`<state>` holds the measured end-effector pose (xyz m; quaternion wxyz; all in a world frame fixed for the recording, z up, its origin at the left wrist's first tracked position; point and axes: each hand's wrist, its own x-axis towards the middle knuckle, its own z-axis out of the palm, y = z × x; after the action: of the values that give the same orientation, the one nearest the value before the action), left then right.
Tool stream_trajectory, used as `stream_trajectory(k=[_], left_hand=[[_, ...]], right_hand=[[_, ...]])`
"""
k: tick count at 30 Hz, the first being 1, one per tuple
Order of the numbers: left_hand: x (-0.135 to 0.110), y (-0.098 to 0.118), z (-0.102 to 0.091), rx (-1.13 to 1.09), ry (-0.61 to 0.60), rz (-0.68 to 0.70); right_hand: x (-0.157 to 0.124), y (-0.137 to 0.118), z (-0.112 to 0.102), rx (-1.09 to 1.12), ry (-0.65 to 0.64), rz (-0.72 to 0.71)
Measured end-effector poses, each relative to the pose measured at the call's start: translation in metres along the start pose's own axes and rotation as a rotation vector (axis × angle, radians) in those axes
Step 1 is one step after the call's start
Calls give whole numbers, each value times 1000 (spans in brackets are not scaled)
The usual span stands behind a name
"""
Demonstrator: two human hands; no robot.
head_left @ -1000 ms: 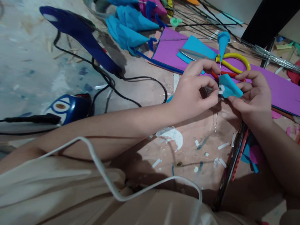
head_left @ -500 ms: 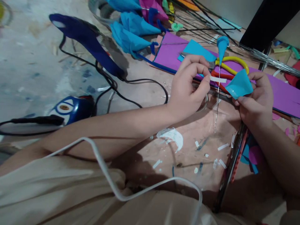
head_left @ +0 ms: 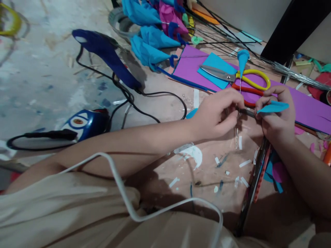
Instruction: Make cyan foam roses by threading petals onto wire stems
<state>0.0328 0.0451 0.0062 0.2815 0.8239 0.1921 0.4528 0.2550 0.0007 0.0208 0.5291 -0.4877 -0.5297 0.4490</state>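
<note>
Apparently, in the head view, the thin wire (head_left: 240, 91) is pinched by the left hand (head_left: 219, 112) beside the near edge of the purple sheet (head_left: 309, 103), below the blue cone (head_left: 242, 63), perhaps so that the cone is not crushed. By the right hand (head_left: 278, 113), the blue piece (head_left: 274, 107) is gripped narrowly between the fingers, maybe to leave it unbent. The scissors (head_left: 229, 76) are laid on the sheet, partly over the blue square (head_left: 213, 60), probably for easy reach.

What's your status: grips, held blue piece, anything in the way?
Left grip at wire stem, pinch unclear. Right grip holding blue piece. Scissors close beyond, no visible block.
</note>
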Motion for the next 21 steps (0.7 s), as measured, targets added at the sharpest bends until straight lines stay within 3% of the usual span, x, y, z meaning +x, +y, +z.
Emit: stream_trajectory(k=[6, 11, 16, 21], left_hand=[[-1, -4, 7, 2, -57, 25], [0, -3, 7, -31, -2, 57], [6, 5, -1, -131, -31, -177], [9, 5, -1, -272, -20, -359]], right_hand=[[-7, -4, 5, -171, -96, -51], [-13, -6, 10, -321, -85, -103], [-12, -8, 8, -327, -89, -77], [-14, -9, -3, -194, -238, -72]])
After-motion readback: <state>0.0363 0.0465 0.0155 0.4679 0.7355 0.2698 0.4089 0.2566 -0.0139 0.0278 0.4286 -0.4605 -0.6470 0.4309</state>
